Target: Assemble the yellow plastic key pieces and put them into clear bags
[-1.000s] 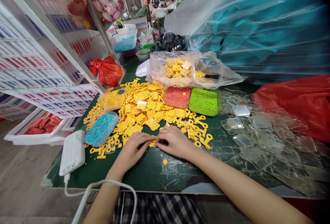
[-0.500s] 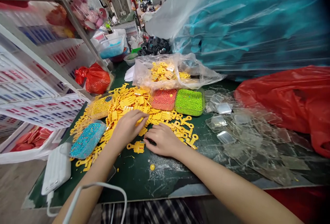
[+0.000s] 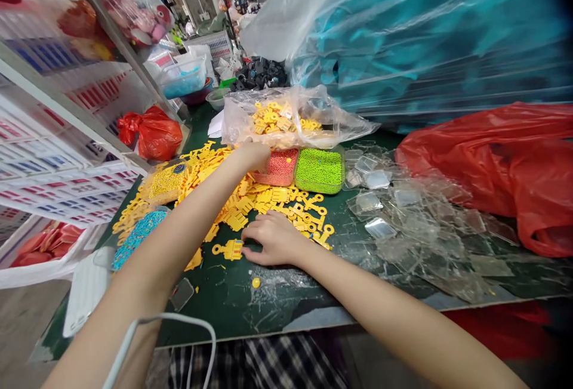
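Observation:
My left hand reaches over the left side of a clear container of red beads; its fingertips are hidden behind the hand. Low over the table, my right hand has its thumb and fingers closed on the right end of a flat yellow plastic piece with a ring. Small coloured spots show on that piece. A heap of similar yellow pieces spreads behind both hands. Green beads fill the container right of the red one. Blue beads and yellow beads stand at the left.
Clear plastic squares lie scattered at the right, beside a red plastic bag. A clear bag of yellow pieces rests behind the containers. On the left are a white power bank and its cable. A yellow bead sits near the front.
My left hand has moved forward from the yellow heap to the red beads. My right hand stays by the yellow piece, which now shows more coloured spots. The view has shifted slightly.

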`<state>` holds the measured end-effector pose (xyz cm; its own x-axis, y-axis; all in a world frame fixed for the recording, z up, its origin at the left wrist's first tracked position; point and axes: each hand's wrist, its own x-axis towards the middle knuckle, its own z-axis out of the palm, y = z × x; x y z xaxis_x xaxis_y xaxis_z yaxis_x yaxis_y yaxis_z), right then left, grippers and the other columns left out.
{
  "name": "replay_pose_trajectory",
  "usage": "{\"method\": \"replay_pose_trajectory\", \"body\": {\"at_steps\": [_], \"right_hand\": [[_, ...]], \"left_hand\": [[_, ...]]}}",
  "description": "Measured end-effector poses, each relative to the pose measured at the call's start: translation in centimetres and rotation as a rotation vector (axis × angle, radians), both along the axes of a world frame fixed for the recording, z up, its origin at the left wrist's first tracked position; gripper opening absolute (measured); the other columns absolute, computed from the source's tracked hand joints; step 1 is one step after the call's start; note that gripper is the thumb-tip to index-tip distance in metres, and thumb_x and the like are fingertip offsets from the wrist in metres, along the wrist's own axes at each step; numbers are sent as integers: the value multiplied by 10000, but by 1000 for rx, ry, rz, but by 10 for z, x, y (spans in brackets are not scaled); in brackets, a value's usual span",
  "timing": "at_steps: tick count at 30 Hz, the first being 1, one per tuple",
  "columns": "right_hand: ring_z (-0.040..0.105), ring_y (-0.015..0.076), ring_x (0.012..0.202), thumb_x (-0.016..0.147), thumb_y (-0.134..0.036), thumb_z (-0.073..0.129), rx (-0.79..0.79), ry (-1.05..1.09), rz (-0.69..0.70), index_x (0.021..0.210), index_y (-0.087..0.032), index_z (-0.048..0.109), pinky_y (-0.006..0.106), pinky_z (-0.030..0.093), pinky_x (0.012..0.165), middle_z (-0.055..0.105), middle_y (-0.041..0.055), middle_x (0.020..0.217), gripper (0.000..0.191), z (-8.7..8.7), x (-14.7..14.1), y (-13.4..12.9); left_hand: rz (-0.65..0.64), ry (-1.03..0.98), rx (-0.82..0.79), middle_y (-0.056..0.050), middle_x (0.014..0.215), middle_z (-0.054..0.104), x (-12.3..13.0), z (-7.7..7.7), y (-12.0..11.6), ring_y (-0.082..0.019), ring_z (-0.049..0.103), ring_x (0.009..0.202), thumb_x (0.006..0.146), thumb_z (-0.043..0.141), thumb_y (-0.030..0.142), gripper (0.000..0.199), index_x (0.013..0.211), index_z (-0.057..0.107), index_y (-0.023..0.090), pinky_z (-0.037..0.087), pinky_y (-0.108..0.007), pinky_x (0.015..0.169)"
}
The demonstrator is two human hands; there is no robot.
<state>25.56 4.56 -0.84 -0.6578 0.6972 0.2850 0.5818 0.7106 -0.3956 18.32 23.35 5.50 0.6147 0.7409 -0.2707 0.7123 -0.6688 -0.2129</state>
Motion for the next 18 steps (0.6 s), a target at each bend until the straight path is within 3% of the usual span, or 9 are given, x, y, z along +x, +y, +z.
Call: {"method": "replay_pose_trajectory", "body": {"at_steps": [6,14,18], "right_hand": [[562,155,720,849,-345,627,-20,-7,116,794,-196,706,328,285,734,690,-1,719,177,-1,1,-1],[543,145,699,842,-336,664,-43,5,136,867,-204,714,307,278,710,642,-22,675,143,-4,-2,-2],[552,139,695,835,-321,686,-39,3,139,886,-210,717,300,288,706,649,-28,680,125,-5,-2,-3]], "left_hand": [[-10,8,-4,-81,707,680,-1,-5,-2,-286,605,850,677,737,164,69,742,738,141,341,-488,960],[-22,-46,8,-68,674,664,0,-9,-3,-287,590,867,644,764,140,82,717,727,147,332,-498,974],[-6,-114,32,-84,702,673,-1,-2,-11,-287,601,867,662,741,96,45,685,721,129,337,-484,966]]}}
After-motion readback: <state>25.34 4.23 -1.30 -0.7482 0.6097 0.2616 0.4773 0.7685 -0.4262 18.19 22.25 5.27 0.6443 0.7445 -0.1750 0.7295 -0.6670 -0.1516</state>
